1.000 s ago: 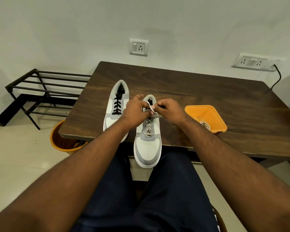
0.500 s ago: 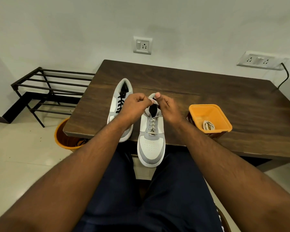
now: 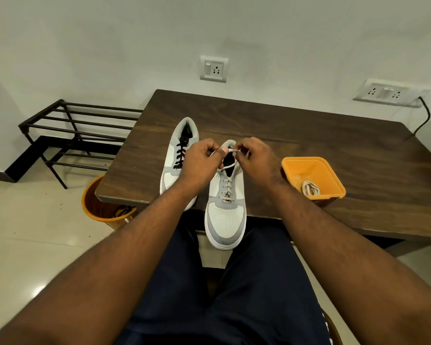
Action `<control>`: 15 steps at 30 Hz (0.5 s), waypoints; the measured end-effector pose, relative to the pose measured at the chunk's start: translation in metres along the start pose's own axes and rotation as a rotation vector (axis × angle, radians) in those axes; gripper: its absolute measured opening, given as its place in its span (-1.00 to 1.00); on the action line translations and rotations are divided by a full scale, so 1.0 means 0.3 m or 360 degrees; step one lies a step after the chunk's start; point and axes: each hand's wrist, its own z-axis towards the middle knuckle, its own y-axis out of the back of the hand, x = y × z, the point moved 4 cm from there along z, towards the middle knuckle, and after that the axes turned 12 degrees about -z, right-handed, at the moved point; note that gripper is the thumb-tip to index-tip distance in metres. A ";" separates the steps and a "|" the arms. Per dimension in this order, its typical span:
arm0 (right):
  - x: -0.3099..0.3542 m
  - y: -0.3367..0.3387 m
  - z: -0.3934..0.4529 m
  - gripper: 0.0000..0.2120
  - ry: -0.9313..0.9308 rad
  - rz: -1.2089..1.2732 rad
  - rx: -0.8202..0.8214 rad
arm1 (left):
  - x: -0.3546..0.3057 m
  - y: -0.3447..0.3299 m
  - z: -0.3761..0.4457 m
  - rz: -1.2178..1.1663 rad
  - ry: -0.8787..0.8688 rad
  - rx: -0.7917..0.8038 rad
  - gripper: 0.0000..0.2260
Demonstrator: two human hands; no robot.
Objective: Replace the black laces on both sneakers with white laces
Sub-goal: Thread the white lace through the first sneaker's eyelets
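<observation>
White lace (image 3: 226,189) runs up the nearer sneaker (image 3: 225,215), toe hanging off the worktop (image 3: 309,135) edge at 6 o'clock. Your left hand (image 3: 201,163) & right hand (image 3: 255,161) sit close together over its collar, each pinching a free lace end. Other sneaker (image 3: 178,158) lies just beside it at 9 o'clock w/ black lace (image 3: 180,153) in. Orange tray (image 3: 313,175) at 3 o'clock holds a spare white lace (image 3: 311,188). Orange bin (image 3: 105,206) on floor at 8 o'clock.
</observation>
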 end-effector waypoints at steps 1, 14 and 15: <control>0.009 0.005 -0.002 -0.94 0.0033 -0.0081 -0.0043 | 0.003 0.001 -0.004 0.0010 -0.0022 0.0002 -0.78; -0.122 0.029 -0.044 -0.67 -0.0163 0.0027 0.0091 | 0.064 0.090 -0.014 0.0428 0.0079 -0.0209 -0.83; -0.156 0.044 -0.062 -0.71 -0.0192 -0.0069 0.0060 | 0.086 0.126 -0.011 0.0521 0.0185 -0.0246 -0.83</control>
